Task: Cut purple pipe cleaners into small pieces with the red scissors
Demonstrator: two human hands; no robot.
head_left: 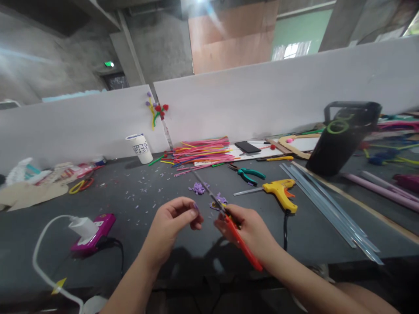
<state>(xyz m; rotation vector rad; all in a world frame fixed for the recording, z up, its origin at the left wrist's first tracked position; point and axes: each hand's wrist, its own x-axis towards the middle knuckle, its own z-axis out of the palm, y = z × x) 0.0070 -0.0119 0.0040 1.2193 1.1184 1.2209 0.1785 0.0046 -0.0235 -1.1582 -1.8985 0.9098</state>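
My left hand [173, 222] is closed in a pinch, with a small purple piece [195, 206] showing at the fingertips. My right hand [253, 226] grips a pair of red-handled scissors [241, 245], whose blades point away and to the left, slightly apart from the left fingertips. Just beyond the hands lies a small heap of purple bits [198, 188]. More purple pieces [220, 200] lie by the scissor blades, partly covered by them. Pale tiny scraps [137, 195] are scattered on the dark table [144, 240] to the left.
Colourful pipe cleaners [203, 152] lie at the back. On the right are teal pliers [250, 175], a yellow glue gun [279, 192], clear glue sticks [327, 205] and a black bottle [343, 139]. A paper cup [140, 149] and magenta power strip [94, 237] stand left.
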